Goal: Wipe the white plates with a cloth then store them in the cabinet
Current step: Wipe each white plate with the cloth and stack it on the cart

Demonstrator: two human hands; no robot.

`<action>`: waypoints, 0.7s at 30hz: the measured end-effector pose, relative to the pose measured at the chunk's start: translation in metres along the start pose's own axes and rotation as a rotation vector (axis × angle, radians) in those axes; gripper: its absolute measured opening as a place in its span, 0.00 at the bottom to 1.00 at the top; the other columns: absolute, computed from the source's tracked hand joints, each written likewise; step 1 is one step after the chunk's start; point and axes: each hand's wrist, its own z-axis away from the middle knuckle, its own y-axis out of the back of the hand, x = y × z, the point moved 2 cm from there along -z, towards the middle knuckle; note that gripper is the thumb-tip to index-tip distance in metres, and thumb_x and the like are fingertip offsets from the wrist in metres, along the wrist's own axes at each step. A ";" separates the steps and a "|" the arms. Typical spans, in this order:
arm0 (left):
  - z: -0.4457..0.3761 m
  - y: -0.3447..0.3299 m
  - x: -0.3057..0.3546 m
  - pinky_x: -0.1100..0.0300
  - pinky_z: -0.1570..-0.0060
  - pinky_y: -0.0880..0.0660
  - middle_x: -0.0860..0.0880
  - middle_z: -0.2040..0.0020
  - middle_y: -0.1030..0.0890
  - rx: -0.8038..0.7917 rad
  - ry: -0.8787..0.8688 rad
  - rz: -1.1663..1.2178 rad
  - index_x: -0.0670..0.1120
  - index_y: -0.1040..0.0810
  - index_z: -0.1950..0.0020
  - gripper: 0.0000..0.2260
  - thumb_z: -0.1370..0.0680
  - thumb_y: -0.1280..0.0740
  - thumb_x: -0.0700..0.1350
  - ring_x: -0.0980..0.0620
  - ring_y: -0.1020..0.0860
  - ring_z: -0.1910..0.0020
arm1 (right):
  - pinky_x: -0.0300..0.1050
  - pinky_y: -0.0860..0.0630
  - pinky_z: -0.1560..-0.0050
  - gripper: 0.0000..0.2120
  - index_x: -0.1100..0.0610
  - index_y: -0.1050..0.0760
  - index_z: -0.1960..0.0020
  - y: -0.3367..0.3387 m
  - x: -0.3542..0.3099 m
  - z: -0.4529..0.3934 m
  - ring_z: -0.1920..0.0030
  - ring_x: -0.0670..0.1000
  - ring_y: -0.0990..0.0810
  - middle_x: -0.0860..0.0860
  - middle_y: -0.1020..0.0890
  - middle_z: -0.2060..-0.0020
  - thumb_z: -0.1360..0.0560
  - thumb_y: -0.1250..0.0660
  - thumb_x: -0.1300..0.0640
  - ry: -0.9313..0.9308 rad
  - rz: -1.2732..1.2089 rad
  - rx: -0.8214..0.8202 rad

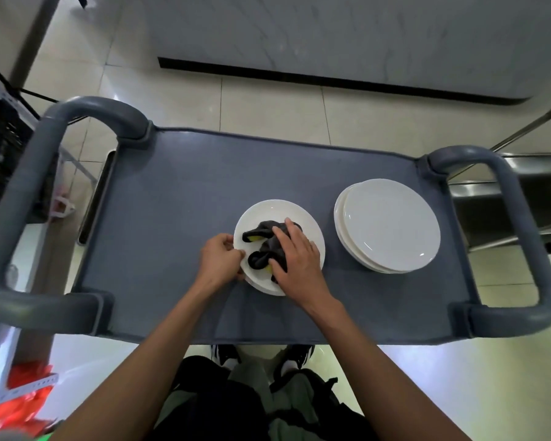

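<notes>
On the grey plastic cart (188, 192), left hand (220, 261) pinches one white plate's (277, 214) rim; right hand (295, 254) presses one dark crumpled cloth (266, 232). Beside it, a stack of white plates (390, 224), number unclear.

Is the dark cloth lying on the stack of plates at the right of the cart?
No, the dark cloth lies under the right hand on the middle plate, apart from the stack.

Glossy white plates (387, 226), soft dark cloth (268, 246), matt grey cart top (188, 192)
</notes>
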 end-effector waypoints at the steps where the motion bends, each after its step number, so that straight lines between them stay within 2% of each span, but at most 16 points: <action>1: 0.001 0.000 0.004 0.57 0.76 0.23 0.43 0.60 0.16 -0.013 -0.011 0.013 0.45 0.20 0.54 0.07 0.27 0.33 0.33 0.50 0.17 0.73 | 0.60 0.43 0.24 0.32 0.51 0.41 0.21 0.001 0.001 0.001 0.20 0.53 0.46 0.51 0.46 0.19 0.22 0.33 0.53 -0.011 -0.018 0.010; 4: 0.002 0.004 0.010 0.59 0.75 0.23 0.43 0.59 0.16 -0.033 -0.033 0.021 0.43 0.21 0.54 0.07 0.27 0.33 0.33 0.50 0.17 0.72 | 0.59 0.42 0.24 0.34 0.52 0.40 0.21 0.002 0.002 0.004 0.21 0.55 0.44 0.52 0.44 0.20 0.23 0.31 0.52 -0.031 -0.078 0.045; 6: 0.003 0.005 0.012 0.56 0.73 0.21 0.44 0.56 0.17 -0.063 -0.021 0.072 0.43 0.22 0.52 0.08 0.26 0.34 0.32 0.47 0.16 0.67 | 0.55 0.42 0.23 0.35 0.52 0.41 0.21 0.000 0.003 0.006 0.21 0.54 0.44 0.53 0.44 0.20 0.24 0.30 0.52 -0.045 -0.117 0.061; 8: 0.006 0.004 0.014 0.52 0.71 0.19 0.43 0.52 0.18 -0.126 0.031 0.181 0.41 0.25 0.47 0.08 0.24 0.36 0.31 0.44 0.16 0.61 | 0.53 0.43 0.22 0.35 0.52 0.41 0.21 -0.001 0.002 0.007 0.21 0.53 0.43 0.52 0.44 0.20 0.24 0.30 0.52 -0.070 -0.157 0.077; 11: 0.009 0.003 0.017 0.50 0.70 0.18 0.40 0.48 0.19 -0.215 0.124 0.315 0.39 0.28 0.41 0.09 0.21 0.38 0.31 0.43 0.17 0.58 | 0.52 0.40 0.24 0.33 0.52 0.38 0.22 0.000 0.002 0.006 0.23 0.53 0.40 0.50 0.41 0.21 0.24 0.30 0.52 -0.088 -0.176 0.088; 15: 0.011 0.009 0.016 0.50 0.67 0.19 0.41 0.49 0.16 -0.340 0.147 0.386 0.42 0.23 0.40 0.12 0.21 0.39 0.32 0.44 0.16 0.57 | 0.54 0.36 0.26 0.27 0.51 0.34 0.24 0.004 0.001 0.004 0.25 0.53 0.36 0.49 0.38 0.22 0.22 0.32 0.53 -0.048 -0.157 0.042; 18: 0.015 0.011 0.011 0.48 0.64 0.18 0.40 0.49 0.15 -0.402 0.142 0.376 0.44 0.20 0.41 0.17 0.23 0.41 0.29 0.42 0.15 0.55 | 0.55 0.36 0.27 0.26 0.51 0.35 0.24 0.004 0.000 0.006 0.24 0.53 0.38 0.48 0.39 0.22 0.21 0.34 0.55 -0.016 -0.117 -0.016; 21: 0.018 0.013 0.010 0.43 0.61 0.18 0.39 0.50 0.15 -0.412 0.119 0.388 0.42 0.19 0.42 0.18 0.24 0.41 0.27 0.38 0.15 0.52 | 0.55 0.38 0.26 0.26 0.52 0.36 0.23 0.003 -0.003 0.008 0.23 0.52 0.40 0.49 0.39 0.21 0.20 0.35 0.56 0.006 -0.108 -0.014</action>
